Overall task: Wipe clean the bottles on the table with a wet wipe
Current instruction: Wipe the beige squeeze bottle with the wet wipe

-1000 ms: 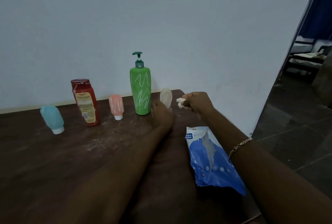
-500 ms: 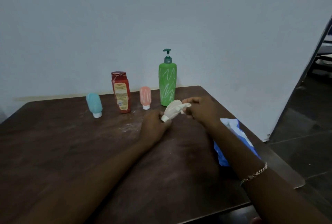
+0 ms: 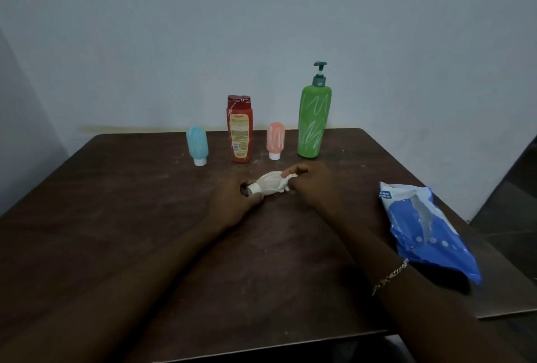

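- Forearms reach in from the near edge over bare brown surface (image 3: 145,246).
- The left hand (image 3: 232,202) grips the capped end of a small white bottle (image 3: 268,185); it lies sideways, cap pointing left.
- The right hand (image 3: 312,185) pinches a wet wipe (image 3: 286,185) against its other end.
- A blue wipes pack (image 3: 427,231) lies near the right edge.
- Four bottles stand upright near the far edge: teal bottle (image 3: 197,144), red bottle (image 3: 239,130), pink bottle (image 3: 275,139), green pump bottle (image 3: 313,121).

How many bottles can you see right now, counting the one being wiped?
5. Four stand in a row near the wall: blue bottle, red bottle, pink bottle, green pump bottle. The white bottle lies sideways between both hands. None looks hidden.
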`<state>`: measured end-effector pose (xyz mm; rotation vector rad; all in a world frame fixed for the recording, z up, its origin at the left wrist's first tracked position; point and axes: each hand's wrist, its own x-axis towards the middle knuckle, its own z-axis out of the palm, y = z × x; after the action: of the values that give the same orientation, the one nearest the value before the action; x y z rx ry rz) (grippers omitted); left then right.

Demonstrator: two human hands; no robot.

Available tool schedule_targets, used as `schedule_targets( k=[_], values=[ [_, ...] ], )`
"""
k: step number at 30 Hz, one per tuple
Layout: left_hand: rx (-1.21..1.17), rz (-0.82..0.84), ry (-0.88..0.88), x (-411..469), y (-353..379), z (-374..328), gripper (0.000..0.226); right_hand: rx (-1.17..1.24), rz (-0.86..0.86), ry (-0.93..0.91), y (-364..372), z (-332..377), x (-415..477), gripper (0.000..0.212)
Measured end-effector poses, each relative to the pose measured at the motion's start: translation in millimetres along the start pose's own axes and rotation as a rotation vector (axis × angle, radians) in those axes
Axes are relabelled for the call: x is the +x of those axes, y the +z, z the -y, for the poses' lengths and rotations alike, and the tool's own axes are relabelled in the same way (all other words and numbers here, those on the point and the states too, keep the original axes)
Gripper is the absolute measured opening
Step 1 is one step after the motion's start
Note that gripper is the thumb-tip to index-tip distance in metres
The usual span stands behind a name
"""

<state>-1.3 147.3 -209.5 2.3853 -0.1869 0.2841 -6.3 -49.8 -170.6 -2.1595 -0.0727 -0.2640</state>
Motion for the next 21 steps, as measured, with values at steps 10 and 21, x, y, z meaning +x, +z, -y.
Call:
schedule_targets(
  k=[10,21],
  values=[
    [-0.047,0.012,-0.008,2,1,4,0.046,-0.06,-0.15,-0.038,18,-21,-10,0.009],
    [-0.05,-0.009,0.007,1,0,4,0.04,-0.223,-0.08,-0.216,33,-13,-21,0.014]
  ],
)
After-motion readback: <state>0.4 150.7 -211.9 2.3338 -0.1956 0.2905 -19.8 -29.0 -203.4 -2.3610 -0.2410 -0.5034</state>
